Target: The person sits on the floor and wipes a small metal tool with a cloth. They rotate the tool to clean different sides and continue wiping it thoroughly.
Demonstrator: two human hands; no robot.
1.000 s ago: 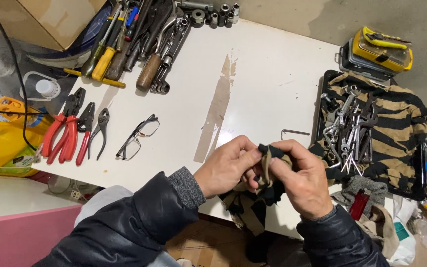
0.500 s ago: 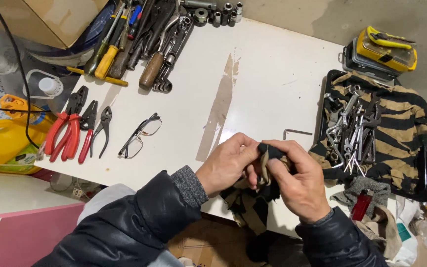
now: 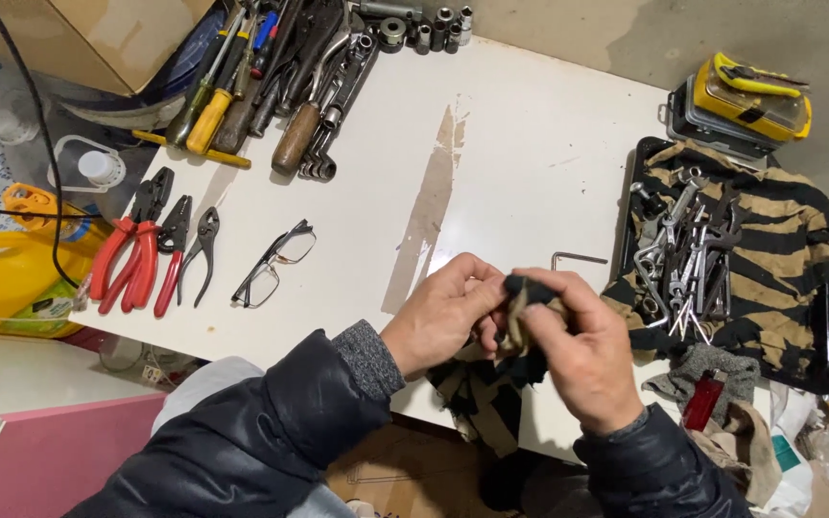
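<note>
Over the near edge of the white table (image 3: 530,163), my left hand (image 3: 438,317) and my right hand (image 3: 582,350) are closed together on a tan-and-black striped rag (image 3: 482,393). The rag's top is bunched between my fingertips and the rest hangs below the table edge. Whatever is wrapped inside the rag is hidden. A small bent hex key (image 3: 576,257) lies on the table just beyond my right hand.
Eyeglasses (image 3: 273,264) and red-handled pliers (image 3: 136,254) lie at left. Screwdrivers, wrenches and sockets (image 3: 290,77) are piled at the far left. At right, a black tray (image 3: 626,201) with a striped cloth holds several spanners (image 3: 688,249). A yellow case (image 3: 746,91) sits beyond it.
My right fingers have shifted slightly over the bunched rag. Both hands stay in the same spot.
</note>
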